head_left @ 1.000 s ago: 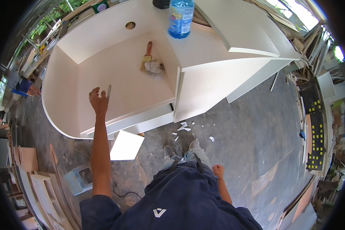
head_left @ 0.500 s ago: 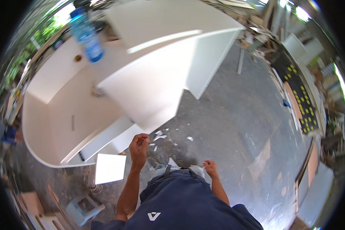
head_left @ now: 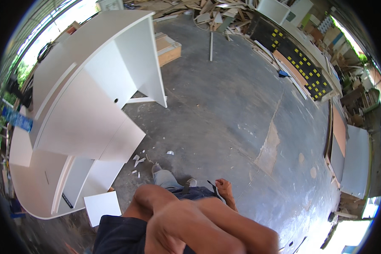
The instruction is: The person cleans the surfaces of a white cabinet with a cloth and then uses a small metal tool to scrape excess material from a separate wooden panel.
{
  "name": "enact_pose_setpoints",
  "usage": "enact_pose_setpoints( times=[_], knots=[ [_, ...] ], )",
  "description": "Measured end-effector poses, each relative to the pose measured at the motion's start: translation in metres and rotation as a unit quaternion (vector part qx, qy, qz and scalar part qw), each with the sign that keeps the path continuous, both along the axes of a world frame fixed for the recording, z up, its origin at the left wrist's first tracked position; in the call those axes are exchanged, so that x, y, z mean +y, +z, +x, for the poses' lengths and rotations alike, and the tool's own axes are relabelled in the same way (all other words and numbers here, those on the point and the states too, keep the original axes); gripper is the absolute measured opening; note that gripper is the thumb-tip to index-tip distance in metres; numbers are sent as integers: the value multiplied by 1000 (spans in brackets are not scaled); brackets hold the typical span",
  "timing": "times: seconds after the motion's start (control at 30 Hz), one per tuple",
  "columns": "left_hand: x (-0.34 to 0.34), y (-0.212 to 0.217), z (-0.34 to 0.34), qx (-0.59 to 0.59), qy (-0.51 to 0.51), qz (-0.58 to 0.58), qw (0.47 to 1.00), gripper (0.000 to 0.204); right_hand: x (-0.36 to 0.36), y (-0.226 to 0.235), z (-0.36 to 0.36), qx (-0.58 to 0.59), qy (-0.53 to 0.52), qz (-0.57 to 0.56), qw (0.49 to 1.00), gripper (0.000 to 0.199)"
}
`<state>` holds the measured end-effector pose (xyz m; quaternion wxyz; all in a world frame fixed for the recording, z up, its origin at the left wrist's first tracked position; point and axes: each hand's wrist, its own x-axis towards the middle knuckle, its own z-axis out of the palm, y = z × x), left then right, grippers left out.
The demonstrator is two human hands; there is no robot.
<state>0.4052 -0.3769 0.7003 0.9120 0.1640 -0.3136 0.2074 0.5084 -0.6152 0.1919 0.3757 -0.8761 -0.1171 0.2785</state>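
- left hand (head_left: 190, 224): raised close to the viewpoint at the near edge, large and blurred; whether its fingers are spread or pressed together is not discernible.
- right hand (head_left: 224, 188): low beside the waist, near centre, fingers curled inward; whether they pinch anything is not discernible.
- white cabinet (head_left: 78, 118): principal object, at left on the grey floor (head_left: 216, 114), well apart from the right hand; a small dark round hole marks its side, and an open compartment with a rounded corner lies at its near end.
- thin strip (head_left: 46, 178): inside that compartment.
- white square board (head_left: 102, 208): near left, just beside the cabinet's near end.
- blue bottle (head_left: 17, 118): at the left edge, by the cabinet's top.
- white scraps (head_left: 137, 161): on the floor, between the cabinet and the left shoe (head_left: 156, 168).
- surroundings: wood heap (head_left: 216, 17), far; black panel with yellow squares (head_left: 298, 63), far right; pale grey panel (head_left: 354, 161), right.
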Motion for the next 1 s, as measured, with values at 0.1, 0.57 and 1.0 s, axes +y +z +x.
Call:
enact_pose_setpoints(
  times=[0.1, 0.57, 1.0],
  knots=[
    [-53, 1, 39, 41, -90, -219, 971, 5, -18, 1, 25, -1, -54, 21, 998, 27],
    [-61, 4, 347, 24, -308, -231, 923, 10, -131, -77, 198, 58, -408, 17, 911, 21],
    [-70, -4, 681, -26, -314, -222, 923, 12, -116, -161, 276, 283, -651, 2, 704, 16]
  ],
)
